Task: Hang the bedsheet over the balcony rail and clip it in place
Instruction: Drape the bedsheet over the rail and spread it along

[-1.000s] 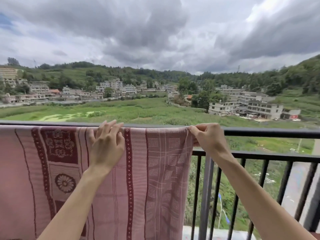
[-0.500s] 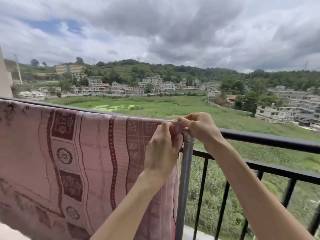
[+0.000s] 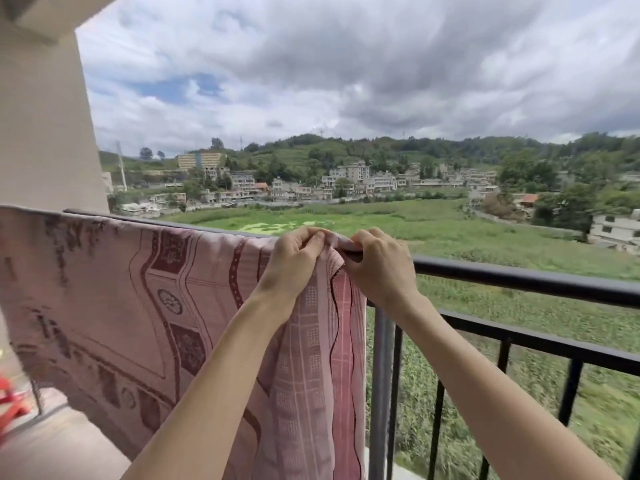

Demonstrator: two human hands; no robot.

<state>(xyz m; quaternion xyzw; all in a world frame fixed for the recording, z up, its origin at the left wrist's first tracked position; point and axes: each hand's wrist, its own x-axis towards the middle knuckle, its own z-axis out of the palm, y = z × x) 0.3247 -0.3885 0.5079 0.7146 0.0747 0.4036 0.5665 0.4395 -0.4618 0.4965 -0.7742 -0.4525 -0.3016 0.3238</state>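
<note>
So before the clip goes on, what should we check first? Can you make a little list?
1. Bedsheet draped over the top rail: ok, it hangs down on this side.
2. Both hands on the sheet's right edge: ok, the left hand and right hand pinch it together at the rail.
3. Edge sitting flat on the rail: not ok, the fabric is bunched under the fingers.
4. Clip ready: cannot tell, no clip shows in either hand or nearby.
5. Sheet hanging evenly on the far side: cannot tell, that side is hidden.
</note>
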